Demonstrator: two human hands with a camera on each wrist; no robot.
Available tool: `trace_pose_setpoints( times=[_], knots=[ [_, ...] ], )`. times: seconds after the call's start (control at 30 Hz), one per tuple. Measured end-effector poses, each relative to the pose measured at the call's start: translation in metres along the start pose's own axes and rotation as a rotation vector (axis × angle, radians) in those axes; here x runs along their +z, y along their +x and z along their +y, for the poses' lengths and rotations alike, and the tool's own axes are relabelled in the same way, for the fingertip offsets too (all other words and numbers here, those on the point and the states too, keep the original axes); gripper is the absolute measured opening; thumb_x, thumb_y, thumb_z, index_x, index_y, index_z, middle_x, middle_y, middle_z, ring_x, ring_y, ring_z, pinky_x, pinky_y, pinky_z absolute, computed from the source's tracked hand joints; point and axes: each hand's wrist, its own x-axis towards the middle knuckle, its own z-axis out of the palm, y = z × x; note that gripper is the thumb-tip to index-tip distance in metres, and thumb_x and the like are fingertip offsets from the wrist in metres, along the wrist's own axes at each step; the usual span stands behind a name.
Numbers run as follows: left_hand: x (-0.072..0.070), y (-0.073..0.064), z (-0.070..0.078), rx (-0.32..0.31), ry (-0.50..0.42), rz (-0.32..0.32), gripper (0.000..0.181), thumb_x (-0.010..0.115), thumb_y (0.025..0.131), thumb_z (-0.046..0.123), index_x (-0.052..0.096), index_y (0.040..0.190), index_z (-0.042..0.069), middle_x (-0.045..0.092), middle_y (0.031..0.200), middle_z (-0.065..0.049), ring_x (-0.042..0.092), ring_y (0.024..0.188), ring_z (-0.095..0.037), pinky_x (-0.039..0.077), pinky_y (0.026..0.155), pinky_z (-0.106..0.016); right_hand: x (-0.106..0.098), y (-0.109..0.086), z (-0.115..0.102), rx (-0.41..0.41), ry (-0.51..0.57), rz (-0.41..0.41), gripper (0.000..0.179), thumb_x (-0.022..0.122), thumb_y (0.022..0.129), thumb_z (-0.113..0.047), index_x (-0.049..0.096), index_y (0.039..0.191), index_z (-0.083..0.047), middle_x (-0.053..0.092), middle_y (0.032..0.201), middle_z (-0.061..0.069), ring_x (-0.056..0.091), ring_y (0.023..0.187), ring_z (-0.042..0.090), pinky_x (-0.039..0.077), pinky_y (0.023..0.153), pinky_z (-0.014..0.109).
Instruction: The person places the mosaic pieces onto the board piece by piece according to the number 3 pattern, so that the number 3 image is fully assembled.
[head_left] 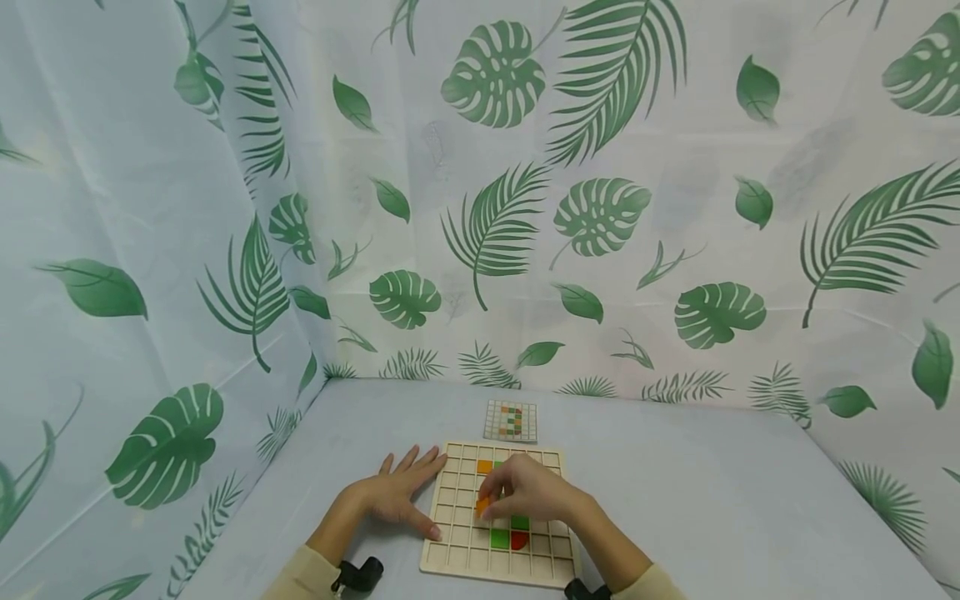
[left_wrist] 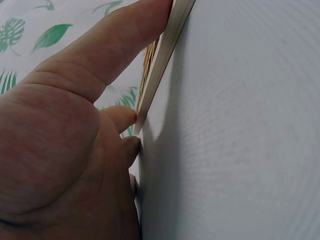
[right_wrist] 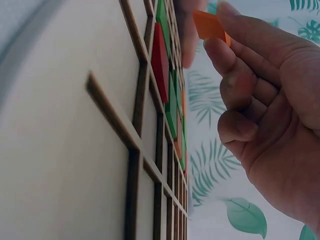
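A wooden grid board lies on the table, with several colored tiles set in its cells. Between thumb and fingertips, my right hand pinches an orange tile, held just above the board. Green tiles and a red tile with a rounded edge sit in the lower cells; another orange tile sits near the top. My right hand hides part of the middle cells. At the board's left edge, my left hand rests with fingers spread, its thumb on the rim.
Behind the board lies a small pattern card showing a grid with colored squares. The table is covered in pale cloth. Leaf-print curtains rise at the back and sides. Dark wrist cameras sit at both wrists.
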Motion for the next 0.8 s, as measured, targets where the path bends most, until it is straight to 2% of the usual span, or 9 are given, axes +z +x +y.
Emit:
trace_pose_setpoints(
  times=[0.2, 0.53, 0.8],
  knots=[
    [0.001, 0.001, -0.002, 0.006, -0.003, -0.002, 0.125, 0.08, 0.074, 0.072, 0.016, 0.169, 0.023, 0.007, 0.177, -0.006, -0.003, 0.163, -0.039, -0.005, 0.124, -0.072, 0.006, -0.001, -0.002, 0.002, 0.017, -0.055, 0.015, 0.088, 0.084, -0.018, 0.082, 0.096, -0.012, 0.071, 0.075, -0.007, 0.056, 0.063, 0.003, 0.045, 0.054, 0.016],
    [0.0, 0.002, -0.002, -0.011, 0.0, -0.004, 0.126, 0.08, 0.073, 0.073, 0.016, 0.169, 0.025, 0.007, 0.177, -0.004, -0.004, 0.163, -0.038, -0.005, 0.124, -0.072, 0.011, 0.002, -0.001, -0.03, -0.055, -0.115, 0.014, 0.089, 0.082, -0.023, 0.082, 0.092, -0.016, 0.07, 0.074, -0.015, 0.057, 0.064, -0.002, 0.049, 0.059, 0.016],
    [0.001, 0.001, -0.002, -0.009, -0.004, 0.006, 0.125, 0.082, 0.072, 0.071, 0.017, 0.169, 0.023, 0.008, 0.177, -0.005, -0.003, 0.163, -0.039, -0.005, 0.124, -0.071, 0.013, 0.0, -0.005, -0.002, -0.049, -0.116, 0.013, 0.089, 0.083, -0.022, 0.082, 0.09, -0.015, 0.07, 0.072, -0.013, 0.057, 0.063, -0.002, 0.049, 0.06, 0.016]
  ],
)
